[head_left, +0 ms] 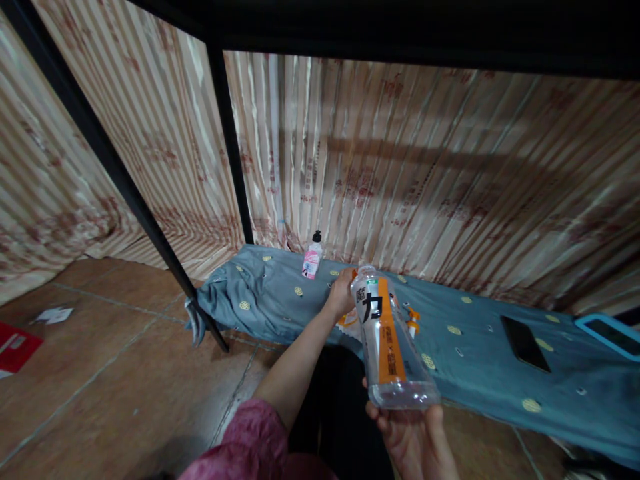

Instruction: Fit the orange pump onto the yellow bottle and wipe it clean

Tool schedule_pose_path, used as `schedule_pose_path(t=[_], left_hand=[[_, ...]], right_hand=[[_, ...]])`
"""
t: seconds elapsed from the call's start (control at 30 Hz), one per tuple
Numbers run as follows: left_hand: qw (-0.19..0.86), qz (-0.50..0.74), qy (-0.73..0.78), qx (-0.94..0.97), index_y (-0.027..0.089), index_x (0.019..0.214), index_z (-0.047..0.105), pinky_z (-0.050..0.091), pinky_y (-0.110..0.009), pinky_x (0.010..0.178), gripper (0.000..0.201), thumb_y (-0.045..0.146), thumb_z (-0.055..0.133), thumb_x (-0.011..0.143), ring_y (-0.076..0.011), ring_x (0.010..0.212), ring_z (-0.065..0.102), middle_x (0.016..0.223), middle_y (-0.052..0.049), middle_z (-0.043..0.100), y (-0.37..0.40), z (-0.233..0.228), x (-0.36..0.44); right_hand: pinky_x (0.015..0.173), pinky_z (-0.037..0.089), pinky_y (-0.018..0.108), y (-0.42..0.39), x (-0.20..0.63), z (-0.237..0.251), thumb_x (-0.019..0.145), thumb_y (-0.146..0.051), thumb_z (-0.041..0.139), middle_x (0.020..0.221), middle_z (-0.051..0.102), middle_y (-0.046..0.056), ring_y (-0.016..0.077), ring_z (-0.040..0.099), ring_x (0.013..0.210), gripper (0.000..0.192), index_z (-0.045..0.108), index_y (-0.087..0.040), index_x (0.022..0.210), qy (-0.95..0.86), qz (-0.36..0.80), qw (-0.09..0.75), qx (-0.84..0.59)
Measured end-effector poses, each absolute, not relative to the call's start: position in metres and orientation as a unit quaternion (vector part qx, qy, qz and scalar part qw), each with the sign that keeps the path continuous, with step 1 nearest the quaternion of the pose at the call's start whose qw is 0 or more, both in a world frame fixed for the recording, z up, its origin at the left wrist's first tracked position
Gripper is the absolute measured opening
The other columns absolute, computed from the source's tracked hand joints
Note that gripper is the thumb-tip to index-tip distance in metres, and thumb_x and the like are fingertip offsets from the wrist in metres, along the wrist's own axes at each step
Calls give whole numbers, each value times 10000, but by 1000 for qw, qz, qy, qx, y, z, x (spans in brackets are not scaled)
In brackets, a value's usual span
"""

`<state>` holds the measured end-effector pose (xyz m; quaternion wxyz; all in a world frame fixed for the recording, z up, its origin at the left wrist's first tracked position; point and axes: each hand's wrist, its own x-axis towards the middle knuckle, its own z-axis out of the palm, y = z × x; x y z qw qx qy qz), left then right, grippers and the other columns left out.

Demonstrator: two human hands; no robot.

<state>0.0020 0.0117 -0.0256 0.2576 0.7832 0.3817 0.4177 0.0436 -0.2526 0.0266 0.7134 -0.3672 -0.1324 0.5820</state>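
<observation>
A clear, see-through plastic bottle (383, 333) with an orange and silver label tilts in front of me, its uncapped neck pointing away. Wrapped around its base is my right hand (407, 427), thumb on the right side, fingers at the left and below. At the bottle's neck my left hand (343, 293) is closed, with a small orange piece, perhaps a cap, showing at its fingertips. The bottle hides part of those fingers. Beneath the left hand lies crinkled orange and clear packaging (350, 323). An orange-and-white pump-like piece (413, 322) is just right of the bottle.
A small pink-labelled bottle (312, 257) with a black top stands at the back of the blue-grey cloth (475, 347). Farther right lie a dark phone (525, 343) and a blue-framed object (607, 333). Black frame posts (233, 147) rise at left, before striped curtains (360, 167).
</observation>
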Motion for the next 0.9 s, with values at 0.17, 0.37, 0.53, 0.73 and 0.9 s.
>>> schedule_pose_path(t=[0.17,0.37,0.53,0.73,0.9], left_hand=[[259,423,380,781,148,1154,551,525,-422,972,328,175,594,831,-253,1092,601,1135,-119,636,12,-27,2],[257,420,386,780,158,1149,555,525,-408,963,321,187,606,833,-245,1073,604,1115,-102,639,12,-27,2],[258,428,371,783,145,1141,573,521,-402,957,313,180,605,832,-254,1079,600,1120,-122,639,13,-27,2],[263,431,375,777,147,1143,567,525,-420,956,320,199,607,831,-254,1070,605,1113,-116,641,12,-27,2],[263,429,374,779,132,1141,569,525,-413,962,313,182,601,834,-257,1089,601,1132,-130,635,13,-28,2]], right_hand=[[584,575,192,-253,44,27,651,-606,824,976,801,139,174,738,664,511,798,-232,998,-137,584,712,-364],[580,581,208,-253,44,25,685,-610,800,999,798,136,173,731,667,501,786,-235,1016,-140,580,715,-363],[582,582,209,-253,45,24,668,-621,806,992,798,137,174,729,664,490,793,-217,945,-146,579,712,-369],[590,581,200,-253,45,24,662,-616,812,984,800,139,173,736,665,519,790,-225,1001,-142,579,713,-369],[580,580,202,-253,44,26,665,-610,813,981,801,131,175,735,660,492,794,-235,983,-146,576,715,-369]])
